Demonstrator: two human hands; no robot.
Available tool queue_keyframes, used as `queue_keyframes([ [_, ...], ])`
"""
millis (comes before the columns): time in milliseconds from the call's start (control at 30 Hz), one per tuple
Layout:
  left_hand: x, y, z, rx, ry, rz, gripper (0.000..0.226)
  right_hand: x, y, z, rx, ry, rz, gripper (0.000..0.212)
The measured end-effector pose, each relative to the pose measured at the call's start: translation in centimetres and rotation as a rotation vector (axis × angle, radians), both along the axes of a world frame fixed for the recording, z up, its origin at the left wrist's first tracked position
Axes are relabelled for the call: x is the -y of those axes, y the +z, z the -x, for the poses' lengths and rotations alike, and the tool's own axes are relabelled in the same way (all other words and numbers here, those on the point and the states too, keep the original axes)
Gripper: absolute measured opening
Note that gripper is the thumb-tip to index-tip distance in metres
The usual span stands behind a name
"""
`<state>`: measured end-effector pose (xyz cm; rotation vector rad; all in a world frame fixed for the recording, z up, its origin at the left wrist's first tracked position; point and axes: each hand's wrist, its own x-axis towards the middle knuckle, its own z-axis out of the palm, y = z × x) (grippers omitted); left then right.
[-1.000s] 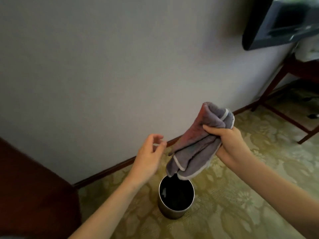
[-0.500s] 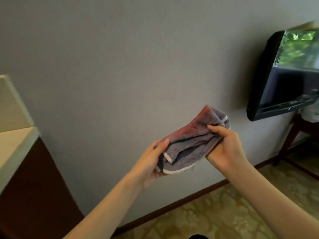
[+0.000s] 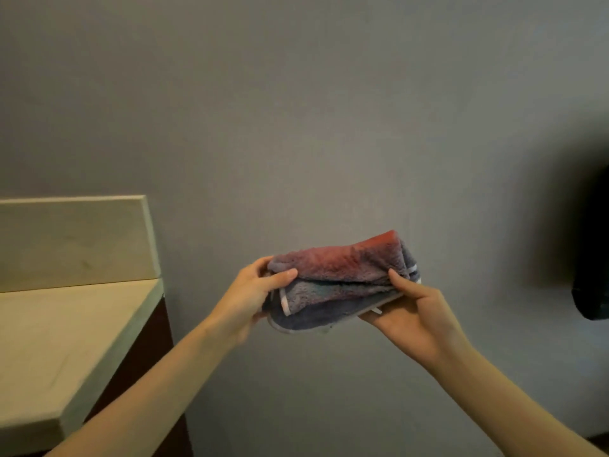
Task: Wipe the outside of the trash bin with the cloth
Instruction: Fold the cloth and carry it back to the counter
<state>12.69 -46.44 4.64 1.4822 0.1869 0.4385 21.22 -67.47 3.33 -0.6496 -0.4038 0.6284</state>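
A folded grey cloth (image 3: 339,285) with a reddish patch and pale edging is held up in front of a plain grey wall. My left hand (image 3: 253,295) grips its left end, thumb on top. My right hand (image 3: 408,308) holds its right end from below, thumb pressed on the upper fold. The cloth lies roughly level between both hands. The trash bin is out of view.
A pale stone counter (image 3: 56,351) with a backsplash stands at the left on a dark wooden cabinet (image 3: 145,357). A dark wall-mounted screen (image 3: 593,285) shows at the right edge. The grey wall (image 3: 296,127) fills the rest.
The view has tilted up, so the bin and floor dropped out of sight. My left hand came over and took the cloth's left end; the cloth now lies level between both hands.
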Motion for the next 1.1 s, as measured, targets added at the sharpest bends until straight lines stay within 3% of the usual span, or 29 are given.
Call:
queue_keyframes([
  [333, -19.9, -0.8, 7.4, 0.098, 0.083, -0.148, 0.027, -19.9, -1.1, 6.2, 0.065, 0.031, 0.029, 0.035],
  [600, -35.0, -2.1, 12.7, 0.143, 0.323, -0.321, 0.027, -36.2, -2.8, 9.3, 0.172, -0.170, 0.317, 0.027],
  [867, -41.5, -3.1, 12.9, 0.127, 0.512, -0.486, 0.028, -43.8, -4.0, 9.0, 0.323, -0.255, 0.533, 0.022],
  [933, -42.5, -3.6, 12.7, 0.091, 0.565, -0.527, 0.023, -44.9, -4.2, 9.0, 0.379, -0.272, 0.569, 0.023],
  [1100, -43.8, -4.8, 12.7, -0.034, 0.689, -0.567, 0.035, -46.6, -5.2, 8.3, 0.440, -0.214, 0.715, 0.032],
])
